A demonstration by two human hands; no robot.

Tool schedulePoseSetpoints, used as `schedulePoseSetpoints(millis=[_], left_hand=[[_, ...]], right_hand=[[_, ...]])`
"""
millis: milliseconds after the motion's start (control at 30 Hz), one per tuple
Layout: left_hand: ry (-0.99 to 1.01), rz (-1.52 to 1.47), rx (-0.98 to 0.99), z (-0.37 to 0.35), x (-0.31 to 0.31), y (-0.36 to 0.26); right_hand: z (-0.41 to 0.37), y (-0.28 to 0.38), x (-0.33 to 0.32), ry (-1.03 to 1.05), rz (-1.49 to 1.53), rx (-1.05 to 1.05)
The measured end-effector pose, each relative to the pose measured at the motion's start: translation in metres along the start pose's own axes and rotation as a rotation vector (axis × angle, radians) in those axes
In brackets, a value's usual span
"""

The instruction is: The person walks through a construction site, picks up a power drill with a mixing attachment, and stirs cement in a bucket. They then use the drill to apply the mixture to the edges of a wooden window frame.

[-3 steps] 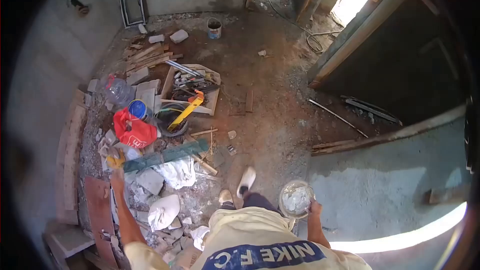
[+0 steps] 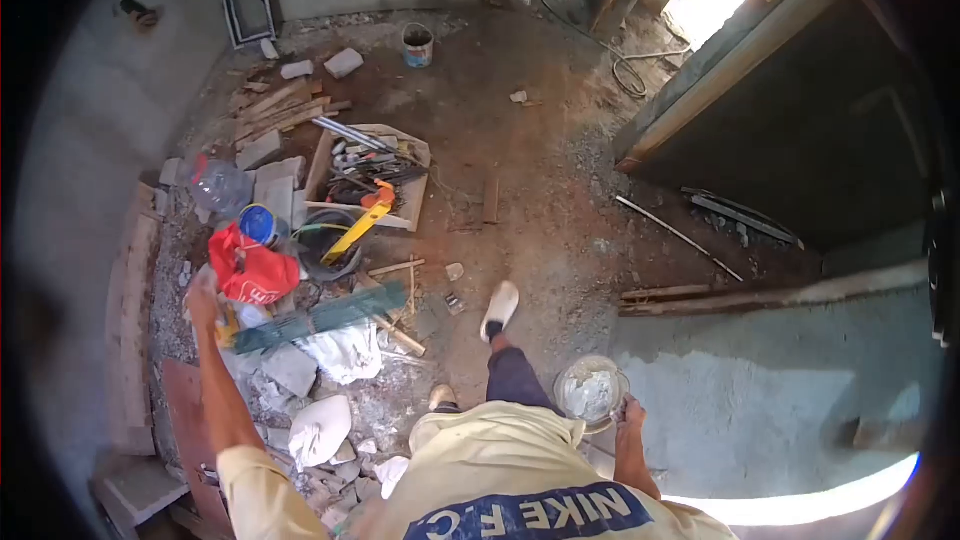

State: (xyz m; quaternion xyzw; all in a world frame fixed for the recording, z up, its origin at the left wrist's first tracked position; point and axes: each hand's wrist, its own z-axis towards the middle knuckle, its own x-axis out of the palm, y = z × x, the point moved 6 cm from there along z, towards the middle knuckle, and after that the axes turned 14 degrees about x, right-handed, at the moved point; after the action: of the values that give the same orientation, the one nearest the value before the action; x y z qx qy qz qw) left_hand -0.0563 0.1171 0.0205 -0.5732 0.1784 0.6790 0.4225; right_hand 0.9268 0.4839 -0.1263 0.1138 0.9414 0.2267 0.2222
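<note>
My right hand [image 2: 631,412] is closed on the side of a round bucket [image 2: 617,380], close by my right hip. A pale, wet-looking mix [image 2: 588,395] lies inside it. My left arm reaches forward over the rubble, and my left hand [image 2: 204,302] is beside a red bag [image 2: 255,265]. Its fingers are blurred against pale material, and I cannot tell whether they hold anything. Just right of this hand are a green mesh-like strip [image 2: 320,318] and a white sack [image 2: 347,350].
A wooden tool box [image 2: 415,202] stands ahead, with a yellow level [image 2: 358,232] leaning in a black bucket [image 2: 325,250]. A clear plastic bottle [image 2: 222,186] and a blue-topped tub [image 2: 258,225] are close by. Boards, broken blocks [image 2: 290,370] and a thin rod [image 2: 680,238] lie about.
My left hand has moved forward and left, from near the yellow item to beside the red bag. My right foot has stepped forward. The bucket stays in my right hand.
</note>
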Motion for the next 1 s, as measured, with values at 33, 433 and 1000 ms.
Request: schedulePoseSetpoints(millis=[33, 433, 1000], left_hand=[[-0.094, -0.168, -0.047, 0.056, 0.009, -0.028], [-0.094, -0.182, 0.161, 0.269, 0.229, -0.092], [0.343, -0.063, 0.364, 1.018, 0.464, -0.346]], right_hand=[[0.011, 0.024, 0.016, 0.020, 0.041, 0.014], [0.053, 0.211, 0.256, -0.087, 0.431, 0.265], [0.036, 0.469, 0.507, -0.202, 0.886, 0.473]])
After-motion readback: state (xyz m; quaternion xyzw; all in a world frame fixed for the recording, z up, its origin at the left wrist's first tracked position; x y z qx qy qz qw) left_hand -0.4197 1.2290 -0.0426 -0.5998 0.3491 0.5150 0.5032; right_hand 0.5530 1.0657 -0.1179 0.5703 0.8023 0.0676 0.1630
